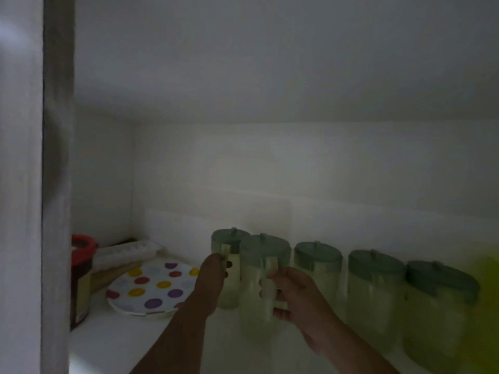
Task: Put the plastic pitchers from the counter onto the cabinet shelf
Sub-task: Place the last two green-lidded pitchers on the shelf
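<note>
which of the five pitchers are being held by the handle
The two leftmost pitchers: the left hand grips the handle of the far-left pitcher, the right hand that of the second pitcher. The other three pitchers stand untouched to the right.

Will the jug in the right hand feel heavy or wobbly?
Probably light: the jug looks like thin, see-through plastic, and the right hand holds it by the handle alone. It's tall and narrow, so a sideways push might tip it.

Left hand [213, 273]: arm reaching up and forward, fingers curled round a handle.
Right hand [293, 292]: forearm angled in from lower right, fingers wrapped round a second handle.
</note>
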